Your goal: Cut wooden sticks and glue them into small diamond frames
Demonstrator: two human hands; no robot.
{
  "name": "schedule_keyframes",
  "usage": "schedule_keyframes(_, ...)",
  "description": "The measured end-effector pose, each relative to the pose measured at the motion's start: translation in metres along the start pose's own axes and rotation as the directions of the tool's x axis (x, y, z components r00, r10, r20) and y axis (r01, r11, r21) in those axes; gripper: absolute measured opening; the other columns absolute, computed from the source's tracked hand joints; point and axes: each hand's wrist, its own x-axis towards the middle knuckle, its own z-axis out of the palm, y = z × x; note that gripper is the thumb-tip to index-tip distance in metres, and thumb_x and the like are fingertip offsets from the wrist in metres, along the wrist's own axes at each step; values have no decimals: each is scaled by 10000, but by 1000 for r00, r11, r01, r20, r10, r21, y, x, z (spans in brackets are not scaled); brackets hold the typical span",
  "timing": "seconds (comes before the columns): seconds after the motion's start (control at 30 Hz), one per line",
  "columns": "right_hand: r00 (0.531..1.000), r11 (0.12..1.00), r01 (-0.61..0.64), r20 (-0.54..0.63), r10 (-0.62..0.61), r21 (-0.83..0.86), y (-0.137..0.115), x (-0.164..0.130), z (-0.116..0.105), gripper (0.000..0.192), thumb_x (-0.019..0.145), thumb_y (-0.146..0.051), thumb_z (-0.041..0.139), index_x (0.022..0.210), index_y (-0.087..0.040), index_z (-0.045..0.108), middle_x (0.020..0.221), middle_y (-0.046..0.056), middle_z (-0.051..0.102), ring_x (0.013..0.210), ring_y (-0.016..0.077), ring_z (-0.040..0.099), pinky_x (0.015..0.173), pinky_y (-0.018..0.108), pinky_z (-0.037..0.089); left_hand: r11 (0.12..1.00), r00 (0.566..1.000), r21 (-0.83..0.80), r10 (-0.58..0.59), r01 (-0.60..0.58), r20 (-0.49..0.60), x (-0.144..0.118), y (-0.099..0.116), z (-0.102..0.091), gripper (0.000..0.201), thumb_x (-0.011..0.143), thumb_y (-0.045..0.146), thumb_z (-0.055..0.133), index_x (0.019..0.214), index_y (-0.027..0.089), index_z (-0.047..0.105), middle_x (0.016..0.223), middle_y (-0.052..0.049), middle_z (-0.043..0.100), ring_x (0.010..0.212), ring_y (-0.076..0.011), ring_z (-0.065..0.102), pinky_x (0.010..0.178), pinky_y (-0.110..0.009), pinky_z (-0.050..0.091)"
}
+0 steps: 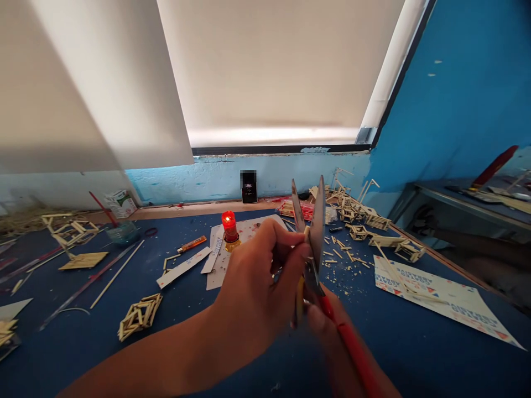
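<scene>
while the left hand (253, 287) pinches a short pale stick (306, 232) between thumb and fingertips at the centre of the frame, the right hand (332, 331), low and mostly hidden behind it, is wrapped around the red handles of a pair of scissors (315, 237) whose blades stand upright and slightly parted around the stick. likely risks: the fingertips sit just beside the blades, so a quick close could nick them; a cut end could spring off among the scraps; and the lit red candle (229, 226), just beyond the hands, burns near paper sheets (244, 232) and wood. the blue table (207, 337) fills the lower frame, strewn with stick offcuts, a small stick lattice (140, 315) at lower left, more stick frames (365, 221) at centre right, and a printed sheet (440, 298) at right. pale window blinds (265, 66) fill the upper frame, and a bright blue wall (468, 83) rises at upper right.
</scene>
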Motion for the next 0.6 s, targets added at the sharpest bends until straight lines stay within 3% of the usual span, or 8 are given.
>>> schedule_keyframes(0.17, 998, 995, 36, -38, -40, -97, 3, 1, -7, 512, 950, -732, 447, 884, -244, 583, 681, 4, 529, 576, 172, 483, 488, 288, 367, 1000, 1000, 21, -22, 22, 7, -1, -6, 2, 138, 1030, 304, 604, 912, 238, 578, 842, -9, 744, 699, -149, 699, 561, -241, 508)
schedule_keyframes(0.33, 998, 989, 48, -34, -53, -141, 0, 3, -8, 431, 975, -612, 503, 793, -221, 535, 661, -12, 521, 569, 143, 443, 513, 276, 326, 999, 998, -15, -47, 48, 50, 2, -8, 2, 141, 1032, 319, 605, 920, 241, 570, 829, 1, 721, 674, -133, 662, 551, -233, 488)
schedule_keyframes(0.5, 984, 999, -32, -175, 35, 20, 17, 9, 1, 523, 1020, -605, 482, 654, -235, 429, 519, -54, 397, 445, 108, 376, 429, 251, 283, 999, 998, -36, -21, 23, 65, 4, -8, -1, 93, 1031, 290, 614, 956, 237, 598, 808, 15, 669, 669, -120, 631, 578, -232, 491)
schedule_keyframes(0.57, 978, 995, -41, -201, 59, 92, 21, 12, 0, 542, 1029, -601, 482, 635, -232, 446, 491, -51, 413, 422, 111, 403, 415, 250, 302, 997, 995, -66, 47, -42, 86, 4, -5, -4, 49, 1035, 253, 610, 1082, 243, 621, 796, 27, 651, 655, -107, 623, 565, -221, 476)
schedule_keyframes(0.6, 979, 989, -44, -191, 71, 141, 21, 13, -2, 538, 1018, -600, 514, 635, -226, 473, 489, -45, 440, 421, 114, 420, 414, 250, 318, 994, 992, -78, 85, -78, 98, 3, -4, -5, 153, 1037, 232, 605, 1188, 255, 616, 796, 36, 648, 657, -100, 623, 564, -214, 471)
